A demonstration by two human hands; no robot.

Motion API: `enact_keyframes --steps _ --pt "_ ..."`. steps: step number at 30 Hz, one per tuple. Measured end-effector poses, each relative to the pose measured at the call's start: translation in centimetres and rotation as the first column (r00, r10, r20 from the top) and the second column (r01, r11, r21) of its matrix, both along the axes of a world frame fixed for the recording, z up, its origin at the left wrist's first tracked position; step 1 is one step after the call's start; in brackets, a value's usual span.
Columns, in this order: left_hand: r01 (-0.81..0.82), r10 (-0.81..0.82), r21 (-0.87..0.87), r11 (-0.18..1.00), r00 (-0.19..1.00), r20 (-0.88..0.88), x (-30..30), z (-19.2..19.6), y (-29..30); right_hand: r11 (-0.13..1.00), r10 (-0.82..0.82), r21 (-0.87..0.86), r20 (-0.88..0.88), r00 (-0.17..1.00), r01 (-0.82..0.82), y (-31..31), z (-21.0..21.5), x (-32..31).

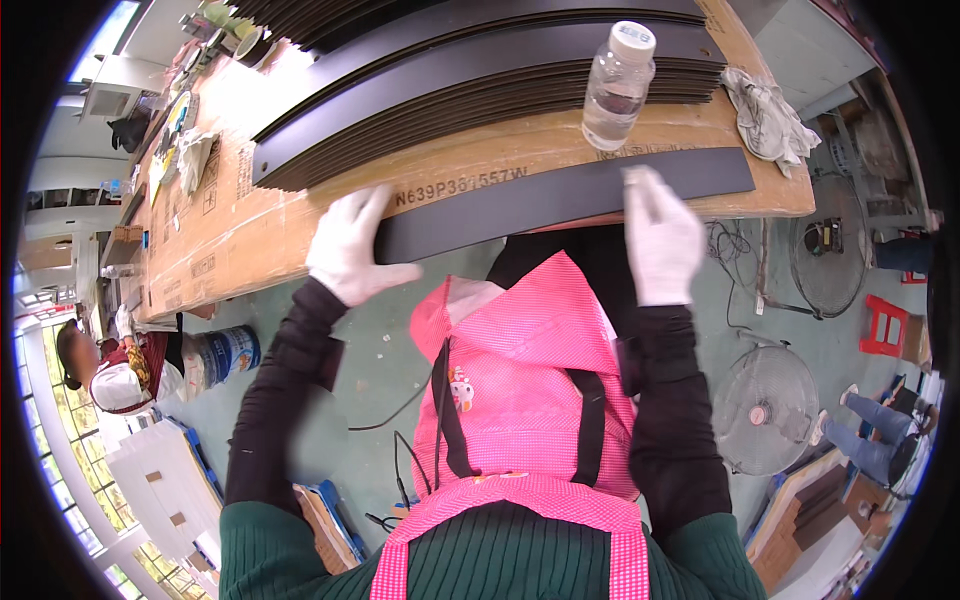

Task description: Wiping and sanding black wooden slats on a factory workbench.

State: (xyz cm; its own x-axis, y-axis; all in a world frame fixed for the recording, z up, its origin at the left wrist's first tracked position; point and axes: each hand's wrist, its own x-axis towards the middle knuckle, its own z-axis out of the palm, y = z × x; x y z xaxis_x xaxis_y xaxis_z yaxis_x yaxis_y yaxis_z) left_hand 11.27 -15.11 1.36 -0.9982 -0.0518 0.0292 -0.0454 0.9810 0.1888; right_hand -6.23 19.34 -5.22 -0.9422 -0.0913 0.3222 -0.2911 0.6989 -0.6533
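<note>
A long dark grey strip panel (560,200) lies along the near edge of the cardboard-covered table. My left hand (350,245), in a white glove, is at its left end, thumb and fingers spread to either side of that end. Over the right part of the strip, my gloved right hand (660,235) has its fingers pinched together at the surface. Whatever is between those fingertips is too small to make out. Just beyond the strip stands a clear plastic bottle (615,90) with a white cap, partly filled with liquid.
Stacked dark panels (480,90) fill the far side of the table (240,230). Crumpled whitish gloves (770,120) lie at the right corner. A standing fan (765,410) and a red stool (882,325) are on the floor to the right. Another person (130,365) is at left.
</note>
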Motion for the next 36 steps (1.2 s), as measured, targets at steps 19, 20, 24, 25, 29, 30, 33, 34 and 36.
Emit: enact_keyframes --steps 19,20,24,25,29,30,33,34,36 --pt "0.377 -0.373 -0.089 0.922 0.926 0.058 4.6 -3.0 -15.1 0.956 0.270 0.114 0.012 0.963 -0.269 -15.0 1.1 11.2" --pt "0.390 -0.386 -0.100 0.915 0.921 0.054 4.6 -3.2 -15.0 0.929 0.338 0.156 0.003 0.941 -0.334 -16.1 0.8 12.5" --pt "0.365 -0.363 -0.059 0.929 0.931 0.043 4.7 -2.9 -15.2 0.966 0.257 -0.017 -0.054 0.965 -0.258 -13.0 0.8 9.4" --pt "0.361 -0.360 -0.057 0.931 0.933 0.032 5.0 -3.1 -15.4 0.975 0.176 -0.130 -0.046 0.983 -0.181 -10.6 0.6 7.4" --pt "0.358 -0.358 -0.032 0.933 0.934 0.014 4.9 -3.1 -15.6 0.991 -0.022 -0.127 0.107 0.994 0.036 -5.7 1.9 4.5" --pt "0.357 -0.357 -0.035 0.933 0.934 0.020 5.0 -3.2 -15.6 0.992 0.039 -0.126 0.109 0.993 -0.025 -6.9 1.5 5.7" --pt "0.382 -0.381 -0.080 0.921 0.924 0.023 4.5 -3.5 -15.7 0.969 0.199 -0.167 0.090 0.976 -0.183 -12.3 0.2 9.9" --pt "0.378 -0.378 -0.089 0.921 0.926 0.024 4.5 -3.6 -15.6 0.969 0.228 -0.128 0.143 0.963 -0.211 -14.0 0.9 11.3" --pt "0.366 -0.366 -0.070 0.928 0.930 0.023 4.6 -3.9 -15.4 0.964 0.265 -0.102 0.250 0.931 -0.247 -14.3 1.4 11.6"
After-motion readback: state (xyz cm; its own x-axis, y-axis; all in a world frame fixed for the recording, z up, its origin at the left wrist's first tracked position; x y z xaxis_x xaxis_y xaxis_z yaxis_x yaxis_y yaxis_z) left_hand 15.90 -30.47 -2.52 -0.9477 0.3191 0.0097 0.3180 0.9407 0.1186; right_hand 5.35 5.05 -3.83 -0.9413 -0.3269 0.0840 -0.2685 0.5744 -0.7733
